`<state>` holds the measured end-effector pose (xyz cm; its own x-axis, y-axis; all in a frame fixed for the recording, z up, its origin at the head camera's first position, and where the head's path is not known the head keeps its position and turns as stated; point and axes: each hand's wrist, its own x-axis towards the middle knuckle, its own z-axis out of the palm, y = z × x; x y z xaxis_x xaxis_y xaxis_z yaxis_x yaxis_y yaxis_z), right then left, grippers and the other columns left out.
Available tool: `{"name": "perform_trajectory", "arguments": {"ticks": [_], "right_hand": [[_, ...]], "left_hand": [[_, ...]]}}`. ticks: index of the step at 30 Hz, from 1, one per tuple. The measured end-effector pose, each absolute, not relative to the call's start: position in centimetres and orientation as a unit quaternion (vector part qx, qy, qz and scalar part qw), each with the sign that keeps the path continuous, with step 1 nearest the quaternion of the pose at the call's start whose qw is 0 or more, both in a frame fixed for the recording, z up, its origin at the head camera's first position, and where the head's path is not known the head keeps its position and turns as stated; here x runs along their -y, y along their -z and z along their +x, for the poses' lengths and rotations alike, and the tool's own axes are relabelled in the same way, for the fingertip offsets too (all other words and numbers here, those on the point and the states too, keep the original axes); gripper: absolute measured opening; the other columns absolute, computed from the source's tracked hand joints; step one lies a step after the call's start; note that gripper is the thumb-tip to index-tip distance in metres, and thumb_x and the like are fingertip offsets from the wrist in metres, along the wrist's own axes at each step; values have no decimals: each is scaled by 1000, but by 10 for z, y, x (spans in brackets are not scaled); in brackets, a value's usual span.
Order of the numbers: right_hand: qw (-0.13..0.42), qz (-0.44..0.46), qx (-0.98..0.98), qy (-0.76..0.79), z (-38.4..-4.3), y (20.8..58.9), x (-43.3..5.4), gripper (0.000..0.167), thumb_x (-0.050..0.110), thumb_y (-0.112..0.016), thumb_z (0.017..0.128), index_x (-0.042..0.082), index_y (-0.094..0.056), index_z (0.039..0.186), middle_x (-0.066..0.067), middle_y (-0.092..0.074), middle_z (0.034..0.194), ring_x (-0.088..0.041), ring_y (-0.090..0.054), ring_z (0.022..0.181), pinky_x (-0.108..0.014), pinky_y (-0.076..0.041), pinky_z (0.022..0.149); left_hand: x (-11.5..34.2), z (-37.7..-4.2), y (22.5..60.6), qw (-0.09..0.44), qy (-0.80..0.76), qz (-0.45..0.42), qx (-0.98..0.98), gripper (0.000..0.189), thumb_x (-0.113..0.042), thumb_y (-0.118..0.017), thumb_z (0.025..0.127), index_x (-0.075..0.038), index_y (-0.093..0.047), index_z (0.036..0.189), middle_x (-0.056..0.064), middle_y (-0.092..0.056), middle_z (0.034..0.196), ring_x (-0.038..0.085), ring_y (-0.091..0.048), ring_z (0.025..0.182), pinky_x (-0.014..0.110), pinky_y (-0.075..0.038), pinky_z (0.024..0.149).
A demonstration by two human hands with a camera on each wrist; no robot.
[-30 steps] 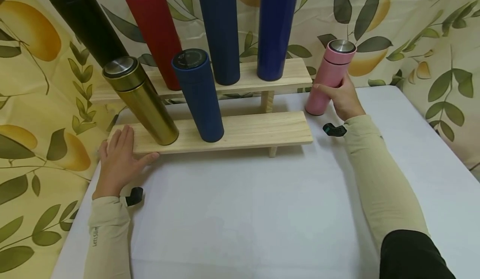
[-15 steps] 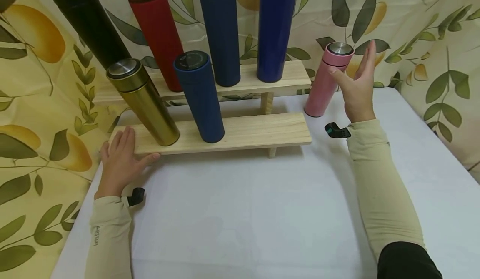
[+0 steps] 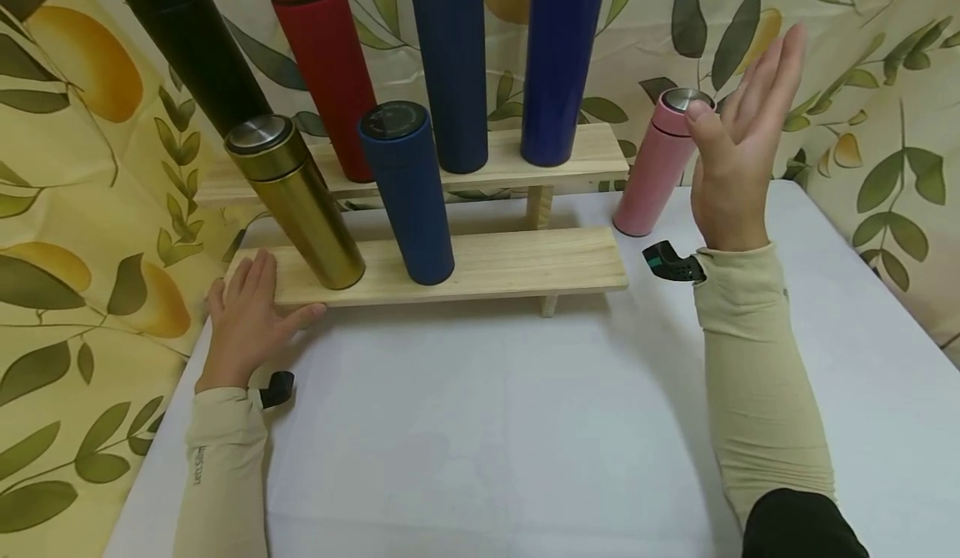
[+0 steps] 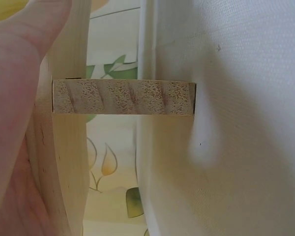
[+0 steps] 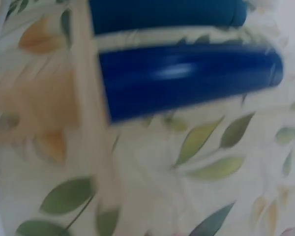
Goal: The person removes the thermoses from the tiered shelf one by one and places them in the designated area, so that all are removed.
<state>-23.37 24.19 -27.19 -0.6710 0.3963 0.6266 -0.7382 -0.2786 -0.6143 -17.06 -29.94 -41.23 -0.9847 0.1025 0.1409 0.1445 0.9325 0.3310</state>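
At the right end of the stand, a pink thermos bottle point(image 3: 651, 174) with a steel-topped lid stands on the table. My right hand point(image 3: 738, 166) is raised beside it, fingers straight and spread from the thumb. In the head view the thumb overlaps the lid's edge; whether it touches, I cannot tell. My left hand point(image 3: 243, 329) rests on the left end of the lower wooden shelf point(image 3: 532, 262), with fingers lying on top and thumb along the front edge. A gold thermos bottle point(image 3: 303, 208) and a blue thermos bottle point(image 3: 411, 203) stand on that shelf.
On the upper shelf point(image 3: 592, 145) stand black point(image 3: 198, 49), red point(image 3: 322, 66), dark blue point(image 3: 453, 74) and glossy blue point(image 3: 562, 66) bottles. White cloth point(image 3: 480, 433) covers the table. A leaf-and-fruit patterned curtain point(image 3: 885, 66) hangs behind and at the left.
My right hand has let go of the pink thermos bottle, straightened its fingers and risen up and to the right. The bottle stays on the table. My left hand keeps its place on the shelf.
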Motion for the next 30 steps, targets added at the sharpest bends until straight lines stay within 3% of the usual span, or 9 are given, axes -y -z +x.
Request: {"name": "perform_trajectory", "arguments": {"ticks": [9, 16, 24, 30], "right_hand": [[362, 277, 418, -786, -197, 242, -197, 134, 0, -90, 62, -6, -7, 166, -17, -28, 173, -15, -37, 154, -30, -23, 125], [335, 317, 394, -795, -182, 223, -168, 156, 23, -105, 51, -9, -2, 165, -22, -29, 172, -23, -39, 154, -36, -27, 125], [279, 345, 410, -797, -185, 223, -140, 159, 42, -107, 56, -11, -3, 163, -23, -26, 173, -39, -38, 153, -44, -30, 123], [265, 358, 470, -762, -195, 231, -122, 154, 57, -101, 64, -11, -6, 164, -21, -25, 174, -36, -38, 154, -45, -29, 124]], "left_hand": [[295, -174, 413, 57, 175, -68, 981, 122, -74, -67, 94, 7, -14, 168, 28, -14, 175, 50, -11, 159, 72, 5, 120], [292, -178, 410, 55, 176, -65, 981, 122, -75, -65, 93, 8, -14, 167, 27, -14, 175, 49, -10, 160, 70, 7, 121], [289, -177, 412, 67, 180, -69, 979, 122, -75, -68, 92, 8, -17, 167, 28, -17, 174, 51, -14, 158, 72, 4, 120], [285, -177, 413, 71, 180, -70, 979, 122, -76, -66, 92, 9, -18, 167, 28, -17, 174, 50, -14, 159, 72, 3, 120]]}}
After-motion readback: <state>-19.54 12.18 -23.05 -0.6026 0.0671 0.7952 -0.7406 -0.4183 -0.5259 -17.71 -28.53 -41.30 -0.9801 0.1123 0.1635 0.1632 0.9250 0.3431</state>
